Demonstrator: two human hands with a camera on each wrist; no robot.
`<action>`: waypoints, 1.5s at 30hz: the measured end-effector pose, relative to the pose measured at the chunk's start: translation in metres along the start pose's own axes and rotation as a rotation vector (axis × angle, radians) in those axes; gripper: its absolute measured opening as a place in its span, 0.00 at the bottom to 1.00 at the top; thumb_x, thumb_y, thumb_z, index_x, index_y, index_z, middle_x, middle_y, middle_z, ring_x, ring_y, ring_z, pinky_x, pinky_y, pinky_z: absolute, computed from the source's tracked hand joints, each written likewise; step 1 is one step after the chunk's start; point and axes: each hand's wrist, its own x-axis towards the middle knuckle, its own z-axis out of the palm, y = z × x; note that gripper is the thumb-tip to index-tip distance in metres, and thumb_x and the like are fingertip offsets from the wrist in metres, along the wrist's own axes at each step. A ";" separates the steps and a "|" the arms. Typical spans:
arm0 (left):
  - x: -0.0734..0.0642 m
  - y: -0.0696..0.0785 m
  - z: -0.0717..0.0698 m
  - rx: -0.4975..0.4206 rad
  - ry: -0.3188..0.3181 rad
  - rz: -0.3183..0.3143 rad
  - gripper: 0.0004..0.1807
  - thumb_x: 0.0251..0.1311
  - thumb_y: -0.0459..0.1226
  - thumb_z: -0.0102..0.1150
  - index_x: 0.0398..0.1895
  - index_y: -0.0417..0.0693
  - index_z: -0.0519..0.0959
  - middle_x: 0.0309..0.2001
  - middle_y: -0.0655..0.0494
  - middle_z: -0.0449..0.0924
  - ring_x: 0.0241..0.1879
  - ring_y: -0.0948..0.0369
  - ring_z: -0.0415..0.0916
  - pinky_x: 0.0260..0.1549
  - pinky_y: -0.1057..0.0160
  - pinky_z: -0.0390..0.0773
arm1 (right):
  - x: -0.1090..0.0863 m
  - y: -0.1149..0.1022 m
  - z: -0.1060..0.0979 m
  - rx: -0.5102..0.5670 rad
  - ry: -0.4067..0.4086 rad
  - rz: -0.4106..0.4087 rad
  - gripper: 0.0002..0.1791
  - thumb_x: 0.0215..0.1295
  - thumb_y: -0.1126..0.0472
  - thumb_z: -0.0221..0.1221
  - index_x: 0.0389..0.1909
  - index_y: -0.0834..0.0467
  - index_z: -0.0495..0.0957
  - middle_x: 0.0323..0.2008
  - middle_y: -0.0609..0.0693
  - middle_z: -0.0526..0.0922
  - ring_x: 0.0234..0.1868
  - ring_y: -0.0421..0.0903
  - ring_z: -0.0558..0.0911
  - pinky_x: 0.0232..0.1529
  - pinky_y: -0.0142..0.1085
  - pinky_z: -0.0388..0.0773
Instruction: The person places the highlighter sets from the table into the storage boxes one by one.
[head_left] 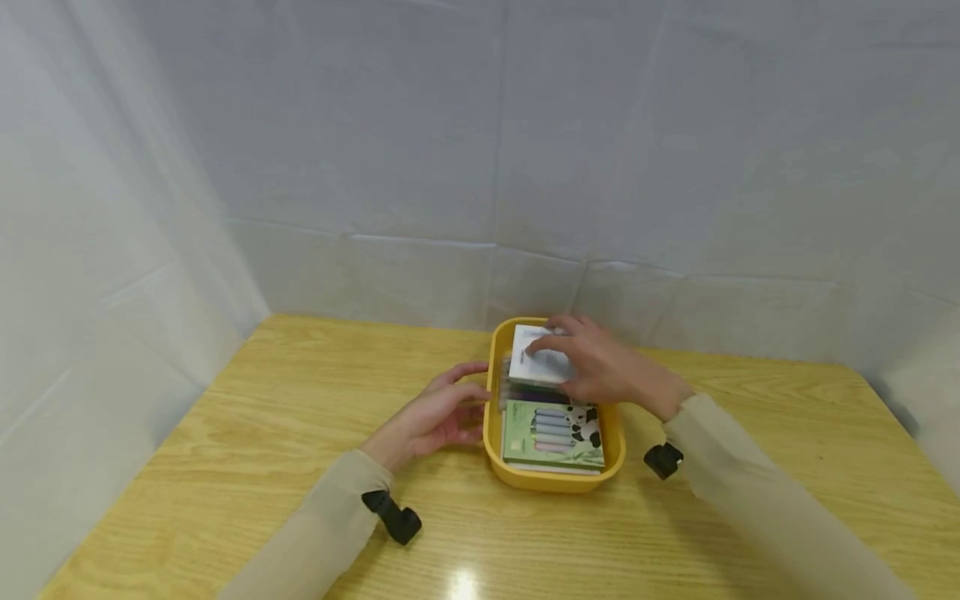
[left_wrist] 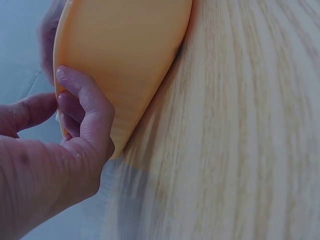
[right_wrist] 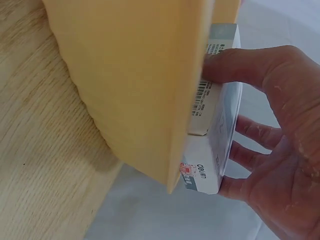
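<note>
A yellow plastic basket (head_left: 555,482) stands on the table with boxes inside. My right hand (head_left: 603,362) reaches into its far end and grips a white box (head_left: 534,367). In the right wrist view the thumb (right_wrist: 240,65) lies on the box's barcode side, and the fingers are around its other side. "Deli" is printed on one end. My left hand (head_left: 442,412) is at the basket's left side, its relaxed, bent fingers touching the outside near the rim, as the left wrist view also shows. Nearer me in the basket lies a green box (head_left: 517,429) with pastel markers and a panda on it.
Between the two boxes sits a dark item (head_left: 536,396), partly covered. The wooden table (head_left: 300,450) ends at a pale hanging sheet (head_left: 420,275) close behind the basket. Both wrists wear black camera mounts.
</note>
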 end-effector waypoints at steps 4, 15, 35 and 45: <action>0.000 0.000 0.000 -0.002 0.006 -0.002 0.32 0.70 0.35 0.52 0.76 0.56 0.61 0.64 0.41 0.71 0.47 0.56 0.75 0.34 0.61 0.81 | 0.003 0.000 0.002 0.010 -0.025 -0.003 0.30 0.56 0.61 0.71 0.62 0.47 0.79 0.70 0.64 0.69 0.67 0.66 0.71 0.66 0.62 0.70; -0.002 0.000 0.002 -0.009 0.005 -0.007 0.32 0.70 0.34 0.52 0.76 0.56 0.60 0.63 0.41 0.72 0.47 0.55 0.76 0.35 0.61 0.82 | 0.007 0.003 0.008 0.030 -0.073 -0.008 0.29 0.57 0.62 0.70 0.61 0.49 0.79 0.69 0.65 0.71 0.69 0.66 0.71 0.70 0.61 0.65; -0.002 -0.002 -0.001 -0.012 0.005 -0.005 0.32 0.69 0.35 0.53 0.75 0.56 0.61 0.63 0.41 0.72 0.46 0.56 0.76 0.35 0.61 0.82 | 0.008 0.006 0.016 0.086 -0.182 -0.006 0.29 0.61 0.64 0.68 0.65 0.52 0.77 0.69 0.62 0.73 0.70 0.62 0.71 0.71 0.59 0.66; -0.002 -0.001 -0.001 -0.011 0.005 -0.006 0.31 0.70 0.34 0.53 0.75 0.56 0.61 0.64 0.40 0.71 0.46 0.56 0.76 0.35 0.62 0.82 | 0.007 0.005 0.014 0.092 -0.206 0.002 0.30 0.61 0.67 0.64 0.67 0.53 0.76 0.71 0.63 0.70 0.71 0.64 0.69 0.72 0.60 0.64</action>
